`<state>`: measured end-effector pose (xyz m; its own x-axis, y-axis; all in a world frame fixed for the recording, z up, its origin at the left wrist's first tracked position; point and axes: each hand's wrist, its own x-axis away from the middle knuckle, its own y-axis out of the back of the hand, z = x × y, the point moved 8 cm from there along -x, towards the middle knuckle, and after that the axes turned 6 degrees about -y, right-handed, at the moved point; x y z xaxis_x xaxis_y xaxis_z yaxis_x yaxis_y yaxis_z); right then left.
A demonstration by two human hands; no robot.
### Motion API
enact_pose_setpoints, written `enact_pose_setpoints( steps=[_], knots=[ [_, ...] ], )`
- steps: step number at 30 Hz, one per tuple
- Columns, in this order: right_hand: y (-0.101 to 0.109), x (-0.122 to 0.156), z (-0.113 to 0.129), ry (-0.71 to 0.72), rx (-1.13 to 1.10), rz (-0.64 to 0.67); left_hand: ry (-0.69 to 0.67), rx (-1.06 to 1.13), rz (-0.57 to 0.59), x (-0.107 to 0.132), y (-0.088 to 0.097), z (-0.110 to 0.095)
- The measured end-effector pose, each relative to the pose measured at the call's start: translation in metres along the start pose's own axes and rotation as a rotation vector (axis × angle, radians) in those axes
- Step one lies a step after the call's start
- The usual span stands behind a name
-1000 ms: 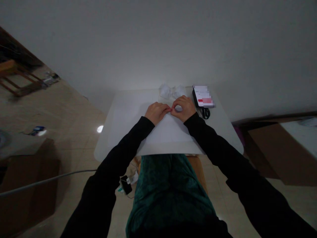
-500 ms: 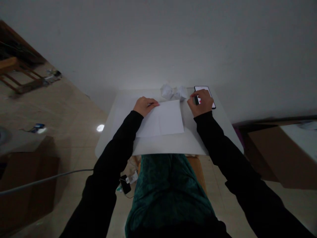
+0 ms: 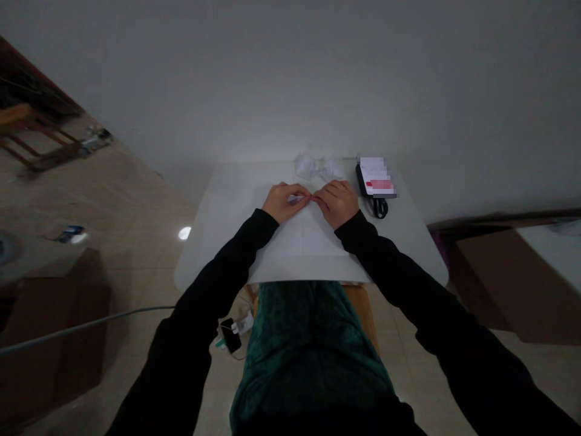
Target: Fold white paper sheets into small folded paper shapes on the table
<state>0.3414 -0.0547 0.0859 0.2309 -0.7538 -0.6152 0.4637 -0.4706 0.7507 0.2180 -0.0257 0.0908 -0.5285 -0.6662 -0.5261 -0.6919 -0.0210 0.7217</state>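
Observation:
My left hand (image 3: pixel 287 202) and my right hand (image 3: pixel 336 203) meet above the table, thumbs and fingertips pinched together and touching. They are at the upper part of a white sheet of paper (image 3: pixel 302 239), which seems to be caught between the fingertips, though the exact grip is hard to see. The paper lies flat toward the front edge, with a faint crease. Just beyond my hands sit two crumpled white paper balls (image 3: pixel 305 165), side by side.
A phone (image 3: pixel 376 175) with a lit, partly blurred screen rests at the table's back right, a black loop (image 3: pixel 380 208) below it. The white table (image 3: pixel 213 266) stands against a wall. Cardboard boxes (image 3: pixel 512 284) are on the floor at both sides; a cable (image 3: pixel 91 324) crosses at left.
My right hand has moved left from the phone to meet my left hand, uncovering the phone and black loop. My left hand has shifted slightly right. The paper has shifted toward the front right.

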Motion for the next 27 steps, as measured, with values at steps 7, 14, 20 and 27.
enact_pose_setpoints(
  steps=[7,14,20,27],
  knots=[
    [0.007,0.002,0.005,-0.008,-0.033,-0.053,0.062,-0.042,-0.06,-0.002,0.006,0.001],
    [0.008,0.004,0.002,-0.02,-0.038,-0.094,0.077,0.004,-0.069,-0.002,0.01,0.017],
    [0.004,0.006,-0.005,-0.071,-0.055,-0.088,0.143,0.003,-0.062,0.003,0.013,0.033],
    [0.002,0.006,-0.018,-0.121,-0.061,-0.098,0.239,0.039,-0.08,0.009,0.028,0.05]
  ],
)
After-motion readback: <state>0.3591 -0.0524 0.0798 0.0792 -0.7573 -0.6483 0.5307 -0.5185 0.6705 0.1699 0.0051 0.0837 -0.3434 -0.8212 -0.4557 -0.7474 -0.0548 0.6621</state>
